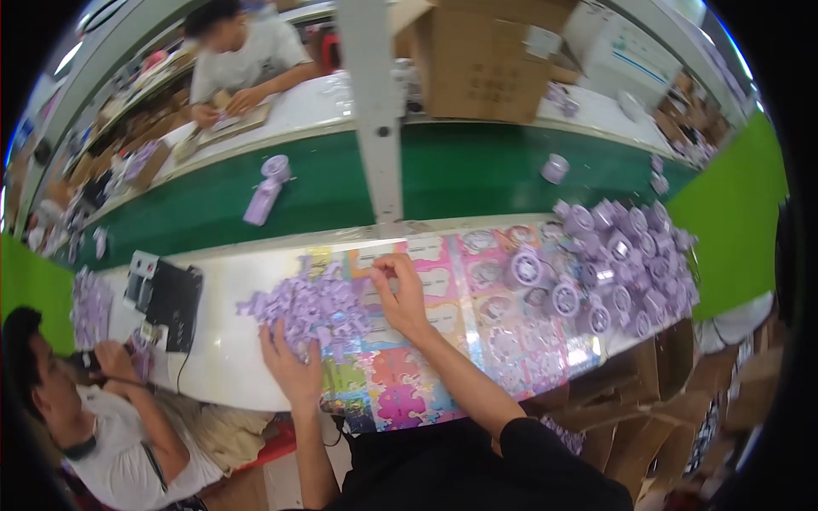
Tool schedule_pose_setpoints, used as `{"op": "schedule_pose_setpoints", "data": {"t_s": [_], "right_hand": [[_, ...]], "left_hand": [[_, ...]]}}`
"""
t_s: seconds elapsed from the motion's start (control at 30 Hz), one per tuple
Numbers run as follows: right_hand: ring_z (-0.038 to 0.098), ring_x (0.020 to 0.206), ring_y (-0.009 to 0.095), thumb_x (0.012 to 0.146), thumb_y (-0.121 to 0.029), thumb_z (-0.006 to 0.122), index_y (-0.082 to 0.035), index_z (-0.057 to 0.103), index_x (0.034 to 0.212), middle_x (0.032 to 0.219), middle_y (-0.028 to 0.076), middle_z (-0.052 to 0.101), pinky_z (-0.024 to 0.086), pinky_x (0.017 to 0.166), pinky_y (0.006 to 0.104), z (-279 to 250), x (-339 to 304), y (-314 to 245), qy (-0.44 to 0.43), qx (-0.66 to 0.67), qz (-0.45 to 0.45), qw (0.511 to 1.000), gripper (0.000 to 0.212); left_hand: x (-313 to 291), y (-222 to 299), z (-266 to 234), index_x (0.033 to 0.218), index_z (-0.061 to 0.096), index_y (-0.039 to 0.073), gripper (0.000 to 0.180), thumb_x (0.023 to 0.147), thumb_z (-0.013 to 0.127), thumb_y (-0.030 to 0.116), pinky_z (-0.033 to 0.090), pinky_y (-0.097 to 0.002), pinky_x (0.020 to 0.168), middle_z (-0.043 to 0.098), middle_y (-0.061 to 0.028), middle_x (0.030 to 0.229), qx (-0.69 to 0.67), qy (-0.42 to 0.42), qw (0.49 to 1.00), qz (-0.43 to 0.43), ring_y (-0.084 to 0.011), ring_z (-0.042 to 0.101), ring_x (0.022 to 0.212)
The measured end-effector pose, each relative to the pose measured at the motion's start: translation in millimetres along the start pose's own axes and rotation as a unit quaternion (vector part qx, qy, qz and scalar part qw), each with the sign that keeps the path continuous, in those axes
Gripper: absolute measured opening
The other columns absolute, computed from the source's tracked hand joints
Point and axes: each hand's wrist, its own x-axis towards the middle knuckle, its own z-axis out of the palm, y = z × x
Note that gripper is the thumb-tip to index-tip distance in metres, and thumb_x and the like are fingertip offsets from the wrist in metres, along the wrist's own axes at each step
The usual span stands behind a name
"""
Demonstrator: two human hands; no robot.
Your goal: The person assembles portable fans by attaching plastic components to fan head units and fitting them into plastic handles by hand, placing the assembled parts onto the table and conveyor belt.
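Note:
A loose heap of small lilac plastic parts (311,307) lies on the white table in front of me. My left hand (294,368) rests at the heap's near edge, its fingers apart and touching the parts. Just right of the heap, my right hand (402,294) is raised over the colourful printed sheets (409,387), fingers curled in toward the thumb. Whatever sits between those fingertips is too small to make out. Farther right, many round lilac housings (618,268) are piled up, several of them with their ring-shaped ends toward me.
A green conveyor belt (324,175) runs beyond the table, carrying a lilac handheld piece (267,192) and a lilac cup-like part (555,169). A grey post (372,111) rises at the table's far edge. A black device (173,302) stands left, beside a seated co-worker (136,417). Cardboard boxes (635,426) lie lower right.

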Motion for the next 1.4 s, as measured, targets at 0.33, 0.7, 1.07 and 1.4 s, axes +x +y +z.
{"op": "schedule_pose_setpoints", "data": {"t_s": [0.33, 0.7, 1.07, 1.4], "right_hand": [[0.059, 0.108, 0.037, 0.09, -0.002, 0.064, -0.001, 0.057, 0.121, 0.117, 0.019, 0.055, 0.051, 0.087, 0.0412, -125, 20, 32, -0.007, -0.195, 0.002, 0.981, 0.032], [0.049, 0.112, 0.043, 0.083, -0.008, 0.067, 0.002, 0.055, 0.123, 0.124, 0.025, 0.052, 0.045, 0.097, 0.0511, -114, 20, 37, 0.027, -0.309, -0.014, 0.951, 0.043], [0.048, 0.115, 0.039, 0.08, -0.011, 0.07, 0.004, 0.055, 0.118, 0.119, 0.021, 0.05, 0.049, 0.091, 0.0467, -127, 15, 16, 0.016, -0.317, 0.025, 0.948, 0.043], [0.05, 0.108, 0.038, 0.076, -0.016, 0.075, 0.004, 0.054, 0.117, 0.109, 0.02, 0.049, 0.049, 0.086, 0.0462, -136, 17, 17, 0.028, -0.322, 0.036, 0.946, 0.05]], "left_hand": [[21, 40, 5, 0.131, 0.057, -0.002, 0.051, 0.082, 0.069, 0.006, 0.035, -0.0497, 0.111, 0.053, -0.0227, 0.137, -0.05, 0.138, 0.981, 0.131, -0.0414, 0.047, 0.129], [107, 266, 138, 0.114, 0.063, 0.003, 0.037, 0.078, 0.07, 0.004, 0.053, -0.0436, 0.08, 0.066, -0.0157, 0.103, -0.275, -0.173, 0.856, 0.403, -0.0369, 0.065, 0.091], [165, 410, 336, 0.143, 0.054, 0.027, 0.063, 0.084, 0.071, 0.015, 0.05, -0.0486, 0.099, 0.04, -0.0146, 0.151, 0.025, -0.28, 0.861, 0.423, -0.0401, 0.055, 0.122], [173, 380, 326, 0.118, 0.061, 0.019, 0.048, 0.077, 0.085, 0.02, 0.051, -0.0433, 0.095, 0.048, -0.0142, 0.127, -0.158, -0.39, 0.858, 0.295, -0.0359, 0.058, 0.113]]}}
